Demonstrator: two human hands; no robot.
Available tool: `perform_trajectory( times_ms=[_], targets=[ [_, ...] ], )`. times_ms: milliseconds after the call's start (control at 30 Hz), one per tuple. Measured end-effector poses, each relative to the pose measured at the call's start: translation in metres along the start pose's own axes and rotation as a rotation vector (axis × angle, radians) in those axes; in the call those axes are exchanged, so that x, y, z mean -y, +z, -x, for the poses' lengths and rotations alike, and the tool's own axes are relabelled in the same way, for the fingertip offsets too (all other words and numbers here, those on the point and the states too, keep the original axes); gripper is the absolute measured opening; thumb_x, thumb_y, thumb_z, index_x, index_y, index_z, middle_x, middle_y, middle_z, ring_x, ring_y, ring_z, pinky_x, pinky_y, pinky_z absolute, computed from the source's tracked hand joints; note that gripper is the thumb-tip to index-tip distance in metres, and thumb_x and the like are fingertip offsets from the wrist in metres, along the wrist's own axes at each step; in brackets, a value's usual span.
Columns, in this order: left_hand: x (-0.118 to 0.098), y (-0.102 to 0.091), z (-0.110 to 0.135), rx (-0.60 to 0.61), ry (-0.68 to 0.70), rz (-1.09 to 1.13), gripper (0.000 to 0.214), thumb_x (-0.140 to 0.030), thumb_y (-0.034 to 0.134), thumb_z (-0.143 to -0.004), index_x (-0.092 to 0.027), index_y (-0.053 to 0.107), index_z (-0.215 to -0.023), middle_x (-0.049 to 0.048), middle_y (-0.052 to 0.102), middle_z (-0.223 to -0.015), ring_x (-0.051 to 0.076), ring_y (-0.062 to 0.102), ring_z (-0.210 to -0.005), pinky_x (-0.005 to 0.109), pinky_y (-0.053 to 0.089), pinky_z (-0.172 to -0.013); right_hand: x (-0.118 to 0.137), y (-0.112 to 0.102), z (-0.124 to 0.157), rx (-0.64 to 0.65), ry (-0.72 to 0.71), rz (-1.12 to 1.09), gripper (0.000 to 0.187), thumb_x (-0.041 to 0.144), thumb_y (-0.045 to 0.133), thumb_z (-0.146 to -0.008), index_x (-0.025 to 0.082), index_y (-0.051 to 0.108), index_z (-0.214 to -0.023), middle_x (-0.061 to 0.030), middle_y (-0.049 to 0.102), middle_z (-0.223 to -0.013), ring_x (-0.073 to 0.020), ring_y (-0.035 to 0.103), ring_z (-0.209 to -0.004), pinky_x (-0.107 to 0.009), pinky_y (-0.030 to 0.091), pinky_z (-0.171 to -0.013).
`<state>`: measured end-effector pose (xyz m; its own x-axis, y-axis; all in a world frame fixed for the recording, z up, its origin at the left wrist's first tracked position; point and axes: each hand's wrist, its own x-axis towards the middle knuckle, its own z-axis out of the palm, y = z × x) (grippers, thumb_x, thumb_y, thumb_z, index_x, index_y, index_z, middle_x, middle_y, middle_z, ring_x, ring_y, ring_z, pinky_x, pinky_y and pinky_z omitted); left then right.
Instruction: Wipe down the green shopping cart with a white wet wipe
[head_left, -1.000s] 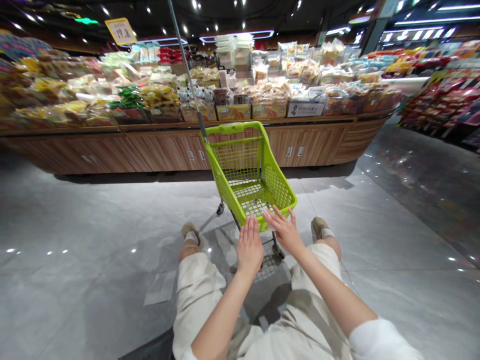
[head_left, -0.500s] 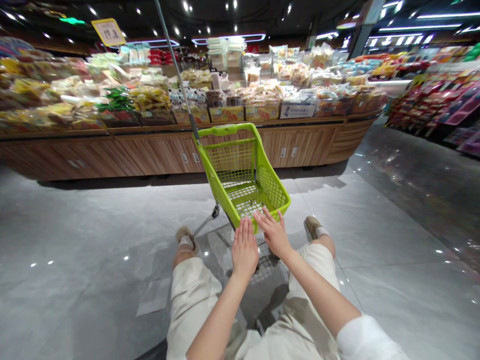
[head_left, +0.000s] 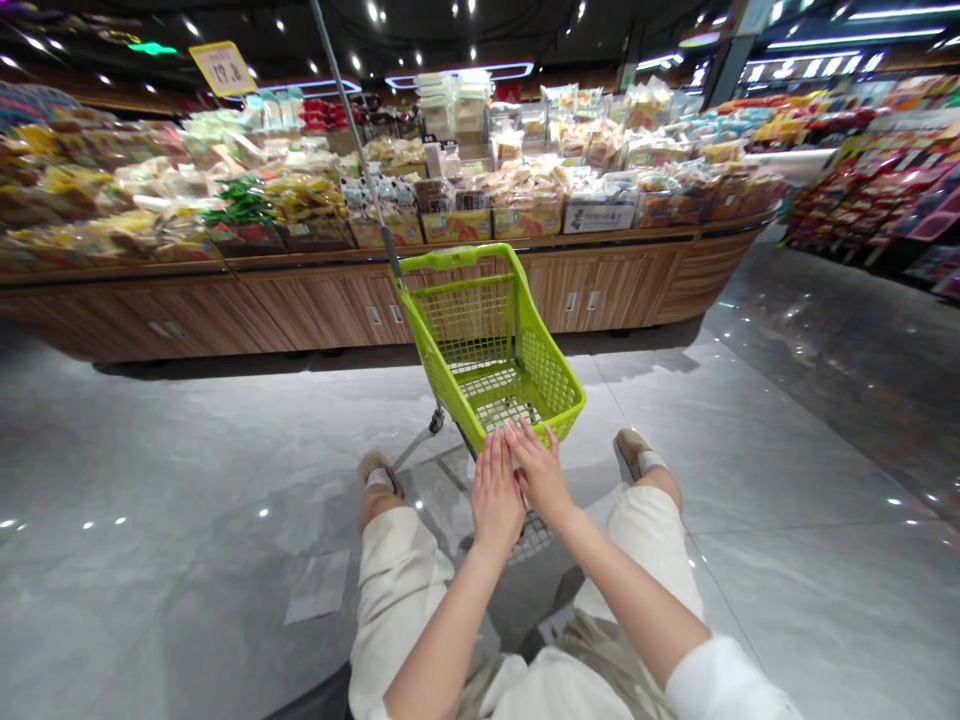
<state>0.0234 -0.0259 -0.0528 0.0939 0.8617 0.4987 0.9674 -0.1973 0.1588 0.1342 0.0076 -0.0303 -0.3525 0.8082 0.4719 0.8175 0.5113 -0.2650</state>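
Note:
A bright green shopping cart (head_left: pixel 545 358) stands in front of me with nothing in its basket. My left hand (head_left: pixel 498 500) is stretched out flat, palm down, with its fingertips at the near rim of the cart. Just beside it, my right hand (head_left: pixel 541 472) slants inward with its fingers extended. The two hands touch or overlap near the fingers and thumbs. Neither is wrapped round anything, and whether the fingertips press on the rim I cannot tell. A thin grey pole (head_left: pixel 352 120) rises from the far left corner of the cart.
Behind the cart runs a wooden display counter (head_left: pixel 637 285) piled with packaged foods (head_left: pixel 525 185). A price sign (head_left: pixel 223 68) hangs at the upper left. Snack racks (head_left: pixel 855 195) stand at the right. My shoes (head_left: pixel 634 450) rest on the glossy tiled floor (head_left: pixel 187 470), either side of the cart.
My right hand has moved left toward my left hand, and its fingers have come closer together. The view has shifted slightly; the cart sits almost where it was.

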Motion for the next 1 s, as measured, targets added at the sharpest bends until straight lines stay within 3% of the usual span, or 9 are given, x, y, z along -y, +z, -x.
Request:
perform_trajectory(
  times_ms=[67,133,300,433,600,733,867,933,1000],
  targets=[
    [0.003,-0.003,0.000,0.009,0.014,-0.015,0.070,-0.014,0.036,-0.096,-0.013,0.003,-0.158,0.0121,0.029,-0.162,0.022,0.023,-0.151,0.043,0.031,-0.122,-0.006,-0.005,0.002,0.029,-0.066,0.015,0.079,0.000,0.039,-0.076,0.025,0.038,-0.151,-0.0041,0.045,-0.154,-0.0179,0.024,-0.150,-0.051,0.004,-0.121],
    [0.005,-0.007,0.000,0.017,0.023,-0.025,0.069,-0.013,0.034,-0.097,-0.014,0.003,-0.158,0.0112,0.028,-0.163,0.021,0.022,-0.151,0.043,0.030,-0.122,-0.035,-0.018,0.006,0.037,-0.090,0.057,0.083,-0.002,0.040,-0.074,0.028,0.035,-0.152,-0.0031,0.046,-0.153,-0.0189,0.024,-0.150,-0.053,0.003,-0.121],
    [0.003,-0.011,-0.001,0.014,0.026,-0.021,0.070,-0.013,0.035,-0.097,-0.013,0.000,-0.157,0.0114,0.026,-0.163,0.020,0.021,-0.152,0.043,0.030,-0.122,-0.108,-0.044,0.009,-0.092,0.166,0.151,0.085,0.000,0.042,-0.074,0.034,0.036,-0.151,-0.0024,0.053,-0.148,-0.0235,0.032,-0.147,-0.058,0.012,-0.117],
    [-0.003,-0.005,-0.001,0.009,0.005,-0.007,0.071,-0.014,0.037,-0.097,-0.011,-0.001,-0.157,0.0132,0.024,-0.163,0.022,0.019,-0.152,0.043,0.031,-0.122,-0.075,-0.026,0.006,-0.107,0.203,0.094,0.083,-0.001,0.041,-0.073,0.028,0.037,-0.151,-0.0050,0.049,-0.151,-0.0241,0.029,-0.149,-0.059,0.010,-0.117],
    [0.000,-0.003,0.000,-0.003,0.011,-0.029,0.070,-0.013,0.036,-0.097,-0.011,0.000,-0.157,0.0149,0.028,-0.162,0.024,0.023,-0.151,0.045,0.033,-0.120,-0.009,-0.002,0.005,0.017,-0.056,0.017,0.081,-0.001,0.038,-0.075,0.023,0.035,-0.152,-0.0053,0.041,-0.156,-0.0178,0.022,-0.151,-0.051,0.006,-0.121],
    [0.007,-0.010,0.000,0.015,0.039,-0.041,0.069,-0.012,0.034,-0.097,-0.014,0.001,-0.157,0.0121,0.028,-0.162,0.022,0.023,-0.151,0.044,0.032,-0.121,-0.050,-0.024,0.007,0.038,-0.112,0.058,0.085,-0.003,0.039,-0.073,0.028,0.036,-0.152,-0.0029,0.046,-0.153,-0.0192,0.023,-0.151,-0.053,0.003,-0.120],
    [0.005,-0.012,-0.001,0.021,0.036,-0.034,0.069,-0.012,0.034,-0.097,-0.014,0.001,-0.157,0.0116,0.027,-0.162,0.021,0.024,-0.151,0.043,0.032,-0.121,-0.116,-0.048,0.008,-0.039,0.085,0.158,0.084,-0.003,0.040,-0.072,0.032,0.040,-0.149,-0.0013,0.052,-0.149,-0.0210,0.030,-0.148,-0.055,0.011,-0.119],
    [0.002,-0.010,-0.001,0.012,0.026,-0.023,0.069,-0.012,0.034,-0.097,-0.013,0.000,-0.157,0.0119,0.027,-0.162,0.021,0.023,-0.151,0.043,0.032,-0.121,-0.120,-0.047,0.007,-0.073,0.169,0.168,0.082,-0.002,0.040,-0.074,0.031,0.041,-0.149,-0.0019,0.052,-0.149,-0.0223,0.031,-0.148,-0.056,0.015,-0.117],
    [-0.001,-0.007,-0.001,0.001,0.014,-0.008,0.070,-0.012,0.034,-0.097,-0.013,-0.001,-0.157,0.0123,0.026,-0.163,0.022,0.022,-0.151,0.043,0.032,-0.121,-0.097,-0.035,0.006,-0.090,0.197,0.136,0.080,-0.001,0.039,-0.074,0.028,0.041,-0.149,-0.0035,0.050,-0.150,-0.0225,0.031,-0.148,-0.056,0.016,-0.117]
  ],
)
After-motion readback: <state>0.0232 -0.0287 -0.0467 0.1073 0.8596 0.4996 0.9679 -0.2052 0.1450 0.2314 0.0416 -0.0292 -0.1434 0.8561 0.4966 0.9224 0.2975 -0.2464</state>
